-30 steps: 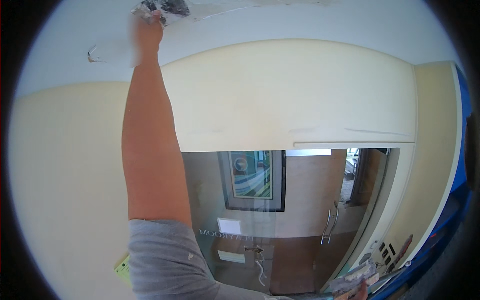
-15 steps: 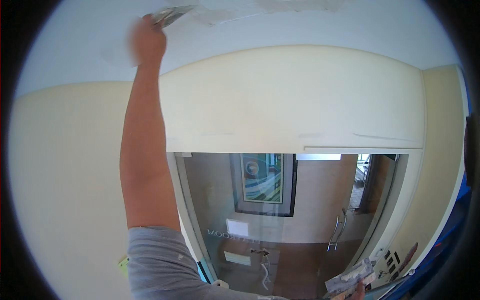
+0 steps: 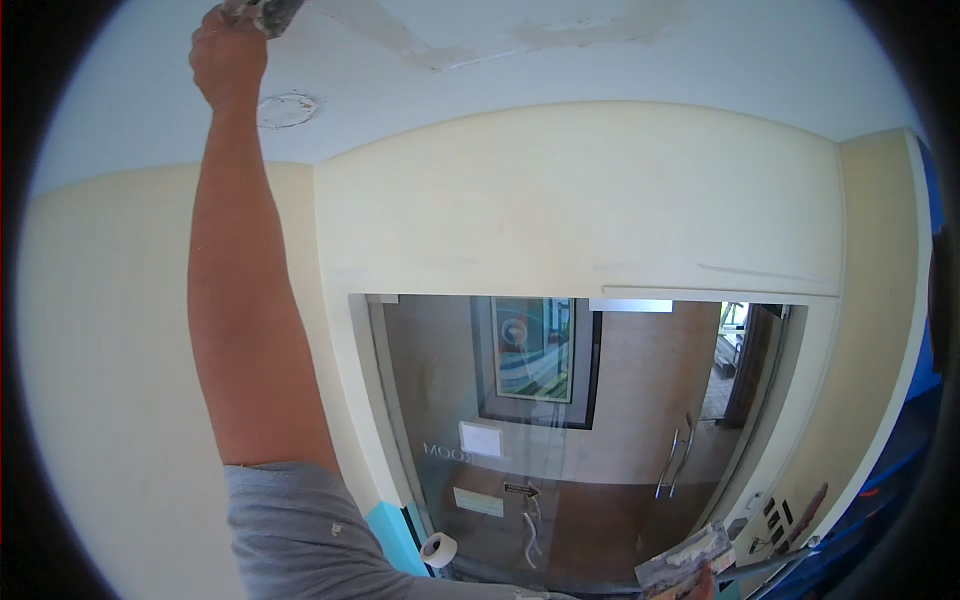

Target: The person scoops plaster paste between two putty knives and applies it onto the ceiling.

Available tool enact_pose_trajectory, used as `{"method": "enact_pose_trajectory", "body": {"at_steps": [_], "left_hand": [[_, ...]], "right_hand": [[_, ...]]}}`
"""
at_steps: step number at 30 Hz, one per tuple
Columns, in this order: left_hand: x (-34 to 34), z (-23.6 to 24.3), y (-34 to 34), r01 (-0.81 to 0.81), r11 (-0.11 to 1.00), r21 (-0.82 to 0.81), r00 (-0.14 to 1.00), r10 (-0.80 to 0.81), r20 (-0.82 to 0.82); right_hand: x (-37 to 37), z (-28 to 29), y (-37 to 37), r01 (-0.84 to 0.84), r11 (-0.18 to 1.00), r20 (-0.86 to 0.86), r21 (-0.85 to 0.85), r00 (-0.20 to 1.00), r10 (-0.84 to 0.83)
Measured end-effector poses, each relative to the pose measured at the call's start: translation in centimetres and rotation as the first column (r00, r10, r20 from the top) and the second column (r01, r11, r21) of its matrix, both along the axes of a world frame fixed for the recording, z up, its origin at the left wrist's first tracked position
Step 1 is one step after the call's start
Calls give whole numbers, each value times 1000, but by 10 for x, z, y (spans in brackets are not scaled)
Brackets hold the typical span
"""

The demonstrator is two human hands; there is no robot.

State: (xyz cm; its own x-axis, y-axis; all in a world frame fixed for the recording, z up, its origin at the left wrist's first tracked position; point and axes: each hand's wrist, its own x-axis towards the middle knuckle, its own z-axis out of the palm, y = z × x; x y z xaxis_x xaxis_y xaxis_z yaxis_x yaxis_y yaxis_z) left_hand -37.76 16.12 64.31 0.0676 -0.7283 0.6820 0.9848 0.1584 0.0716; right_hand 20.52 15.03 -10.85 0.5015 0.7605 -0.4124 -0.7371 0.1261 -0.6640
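Note:
My left hand [image 3: 228,62] is raised high against the ceiling, its fingers closed round a putty knife [image 3: 272,14]. The knife's smeared blade is at the ceiling surface and partly cut off by the top of the picture. Below and right of that hand, a round patch [image 3: 288,110] with a rough white rim shows on the ceiling. Low at the right, my right hand [image 3: 704,584] grips a flat rectangular putty-smeared plate [image 3: 686,562]; only some fingers show. Beige filler strips [image 3: 560,38] run across the ceiling.
A glass door [image 3: 620,440] in a cream frame stands ahead, with a framed picture [image 3: 535,355] visible through it. A roll of white tape [image 3: 438,549] sits low by the door's left side. Blue material [image 3: 880,480] lies beyond the right wall edge.
My left hand with the putty knife has moved left and up, uncovering the round ceiling patch. The view has shifted slightly, and the tape roll shows more fully. The right hand still holds the plate.

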Motion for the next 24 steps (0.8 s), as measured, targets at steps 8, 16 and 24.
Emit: {"method": "enact_pose_trajectory", "body": {"at_steps": [8, 16, 24], "left_hand": [[28, -92, -36, 221, 974, -56, 975, -220, 23], [195, -367, 44, 529, -111, -841, 759, -382, 527], [341, -683, 61, 260, -964, -55, 362, 44, 931]], "right_hand": [[31, -53, -33, -255, 962, 839, -98, 499, 217], [2, -81, -26, -333, 759, -4, 559, 915, 405], [-27, -30, -71, -465, 682, -118, 565, 772, 624]]}}
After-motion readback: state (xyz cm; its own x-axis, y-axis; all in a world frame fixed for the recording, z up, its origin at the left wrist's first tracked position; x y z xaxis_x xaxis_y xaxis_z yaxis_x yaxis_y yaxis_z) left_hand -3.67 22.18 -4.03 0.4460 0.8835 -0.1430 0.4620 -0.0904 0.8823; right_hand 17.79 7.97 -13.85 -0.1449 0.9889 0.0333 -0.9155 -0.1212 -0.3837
